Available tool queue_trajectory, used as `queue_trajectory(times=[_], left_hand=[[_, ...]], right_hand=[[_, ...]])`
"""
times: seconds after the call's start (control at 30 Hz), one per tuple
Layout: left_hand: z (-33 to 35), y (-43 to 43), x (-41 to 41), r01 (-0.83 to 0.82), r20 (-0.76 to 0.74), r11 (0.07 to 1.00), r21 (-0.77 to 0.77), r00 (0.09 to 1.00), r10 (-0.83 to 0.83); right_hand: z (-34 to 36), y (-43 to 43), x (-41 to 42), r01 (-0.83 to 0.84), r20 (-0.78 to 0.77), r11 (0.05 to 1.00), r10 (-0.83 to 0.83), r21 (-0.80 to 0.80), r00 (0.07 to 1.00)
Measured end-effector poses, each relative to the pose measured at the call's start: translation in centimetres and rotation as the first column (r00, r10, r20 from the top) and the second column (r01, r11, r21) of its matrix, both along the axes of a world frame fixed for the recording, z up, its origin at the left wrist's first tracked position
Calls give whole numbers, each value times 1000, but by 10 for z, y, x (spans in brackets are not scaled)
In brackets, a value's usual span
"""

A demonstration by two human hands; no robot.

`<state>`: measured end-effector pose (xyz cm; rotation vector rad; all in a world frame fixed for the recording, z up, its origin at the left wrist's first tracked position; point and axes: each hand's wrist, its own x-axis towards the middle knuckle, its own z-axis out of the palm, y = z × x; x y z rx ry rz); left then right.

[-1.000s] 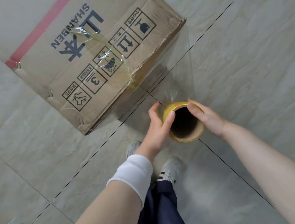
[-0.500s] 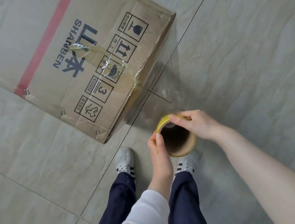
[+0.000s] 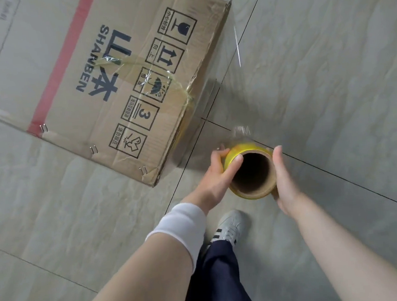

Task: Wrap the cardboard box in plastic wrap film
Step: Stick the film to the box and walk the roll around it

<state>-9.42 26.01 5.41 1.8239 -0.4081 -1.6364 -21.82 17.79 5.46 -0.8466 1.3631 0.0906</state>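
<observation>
A large brown cardboard box [image 3: 105,69] with a red stripe, blue lettering and handling symbols stands on the tiled floor at upper left. I look down the open cardboard core of a yellowish roll of plastic wrap film [image 3: 252,172], held upright just off the box's near right corner. My left hand [image 3: 215,180] grips the roll's left side, thumb on the rim. My right hand [image 3: 284,181] clasps its right side. A clear sheet of film [image 3: 215,106] runs from the roll to the box's right side, and a bunched strand lies across the top.
Grey floor tiles [image 3: 329,68] with dark grout lines spread all around. My dark trouser legs and a white striped sneaker [image 3: 227,228] are directly below the roll. Metal staples stick out along the box's near edge.
The roll has shifted slightly away from the box corner along its right side. My left hand went from a pinch on the rim to a wider grip; my right hand slid down the roll's right side.
</observation>
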Motion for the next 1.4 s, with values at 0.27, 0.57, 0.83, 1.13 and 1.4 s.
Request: queue_trajectory(times=[0.27,0.57,0.83,1.13,1.4], left_hand=[[30,49,-34,-514,77,854,77,857,509],[22,94,5,-239,0,958,158,970,242],[15,72,41,120,8,986,115,992,-122],[24,153,35,-211,12,940,266,976,216],[14,141,81,365,9,926,95,930,-367]], right_hand=[[1,21,7,-346,-113,919,330,-187,937],[11,80,32,-85,-81,989,76,-118,994],[16,119,33,180,-173,955,-223,-234,959],[20,125,58,-548,-165,829,528,-114,833],[27,167,59,147,21,988,-147,-50,989]])
